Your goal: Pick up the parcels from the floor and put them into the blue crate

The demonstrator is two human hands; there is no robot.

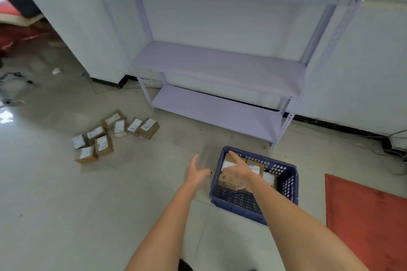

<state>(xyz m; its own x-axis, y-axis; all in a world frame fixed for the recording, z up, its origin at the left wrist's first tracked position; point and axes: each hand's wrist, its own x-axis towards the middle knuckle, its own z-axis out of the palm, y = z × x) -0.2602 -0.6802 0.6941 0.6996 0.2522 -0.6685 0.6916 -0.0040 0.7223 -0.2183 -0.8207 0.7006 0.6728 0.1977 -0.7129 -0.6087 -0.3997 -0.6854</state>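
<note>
**Hands at the crate, parcels waiting on the floor**

The right hand [239,171] reaches over the blue slotted plastic crate [288,187], fingers spread, above the brown cardboard parcels with white labels [229,179] inside; whether it touches them I cannot tell. The left hand [196,171] hangs just beside the crate, fingers apart, holding nothing. Farther left, more labelled cardboard parcels [103,145] lie scattered on the pale tiled floor [66,204]. Beyond stands a lilac metal shelving rack [220,66].

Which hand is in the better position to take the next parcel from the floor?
Probably the left. The left hand is open and empty, outside the crate, on the side where the floor parcels lie. The right hand is over the crate, among the parcels inside.
</note>
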